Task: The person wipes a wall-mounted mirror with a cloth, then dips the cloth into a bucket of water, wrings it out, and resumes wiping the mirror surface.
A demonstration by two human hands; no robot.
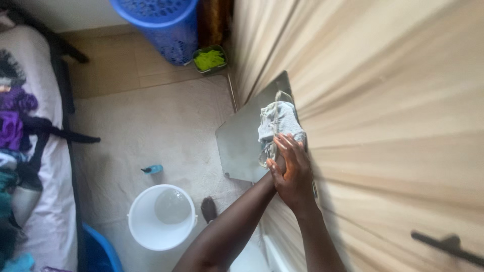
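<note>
A crumpled light grey cloth (279, 122) lies against a flat grey panel (241, 146), beside a tall beige wood-grain surface (393, 111). My right hand (296, 174) rests on top of the cloth's lower end, fingers stretched over it. My left hand (274, 170) sits just under and left of the right one, mostly covered by it, touching the cloth's lower edge. Both arms reach up from the bottom of the view.
A white bucket (160, 217) holding water stands on the pale floor, with a small blue object (153, 169) beyond it. Further off are a blue laundry basket (162, 27) and a green-filled tray (209, 59). A bed with clothes (17, 131) runs along the left, and a dark handle (446, 246) is at lower right.
</note>
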